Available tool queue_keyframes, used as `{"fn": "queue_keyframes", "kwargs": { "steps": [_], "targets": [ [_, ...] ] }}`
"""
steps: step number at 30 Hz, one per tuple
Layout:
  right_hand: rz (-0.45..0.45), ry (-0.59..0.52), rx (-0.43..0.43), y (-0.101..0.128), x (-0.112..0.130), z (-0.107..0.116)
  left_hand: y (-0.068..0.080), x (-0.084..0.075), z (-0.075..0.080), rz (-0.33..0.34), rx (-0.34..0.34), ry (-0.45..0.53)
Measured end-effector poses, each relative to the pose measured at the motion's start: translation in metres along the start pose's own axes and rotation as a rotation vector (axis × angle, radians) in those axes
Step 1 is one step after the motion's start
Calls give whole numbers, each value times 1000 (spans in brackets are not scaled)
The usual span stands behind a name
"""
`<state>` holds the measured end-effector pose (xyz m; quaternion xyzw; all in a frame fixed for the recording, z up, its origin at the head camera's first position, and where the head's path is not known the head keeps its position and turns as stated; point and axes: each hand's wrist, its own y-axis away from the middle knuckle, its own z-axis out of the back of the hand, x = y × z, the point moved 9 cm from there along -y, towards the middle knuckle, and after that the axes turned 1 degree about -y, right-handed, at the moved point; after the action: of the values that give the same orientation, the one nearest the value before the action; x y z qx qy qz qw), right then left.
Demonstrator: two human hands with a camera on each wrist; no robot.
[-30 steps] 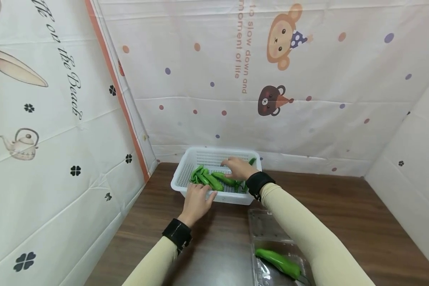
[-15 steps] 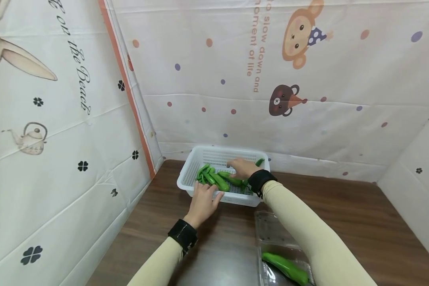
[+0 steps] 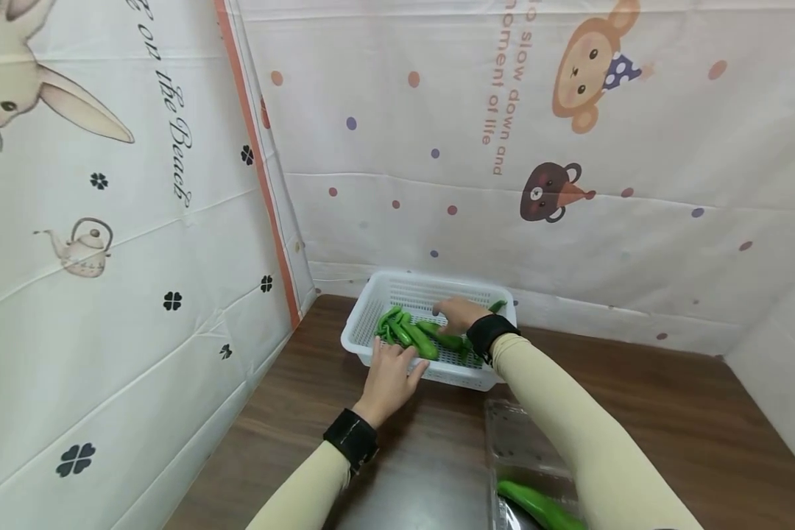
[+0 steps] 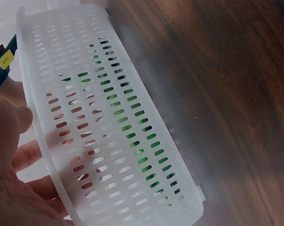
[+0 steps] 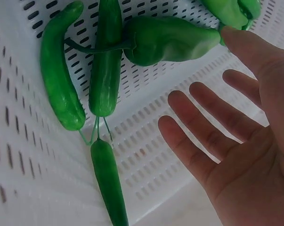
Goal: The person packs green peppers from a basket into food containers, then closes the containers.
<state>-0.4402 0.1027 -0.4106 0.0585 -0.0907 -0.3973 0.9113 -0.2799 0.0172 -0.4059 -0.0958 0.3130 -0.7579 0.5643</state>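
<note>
Green peppers (image 5: 170, 40) lie lengthwise in the white basket (image 3: 397, 288), just under the right hand (image 3: 456, 313)'s spread fingers; left hand (image 3: 391, 379) steadies its rim.

Bright, even indoor light fills all three views. In the head view the wide lens bows the printed white fabric walls (image 3: 139, 243) at the edges, and soft shadows sit beneath the arms on the dark brown wooden tabletop (image 3: 636, 412). The left-wrist view is hazy, with the white slotted plastic basket (image 4: 109, 141) blurred close up. The right-wrist view shows glossy green peppers (image 5: 170, 40) sharply.
</note>
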Motion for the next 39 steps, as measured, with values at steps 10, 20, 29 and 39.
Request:
{"fn": "queue_keyframes", "kwargs": {
  "steps": [10, 20, 29, 39],
  "targets": [
    [-34, 33, 7, -15, -8, -18, -1, 4, -1, 22, 48, -12],
    [-58, 8, 43, -18, -10, -26, 0, 3, 0, 24, 57, -15],
    [-70, -5, 47, -23, -13, -33, -1, 5, -4, 40, 72, -11],
    [-77, -19, 64, -22, -12, -36, -1, 6, -6, 53, 91, -26]
  ]
}}
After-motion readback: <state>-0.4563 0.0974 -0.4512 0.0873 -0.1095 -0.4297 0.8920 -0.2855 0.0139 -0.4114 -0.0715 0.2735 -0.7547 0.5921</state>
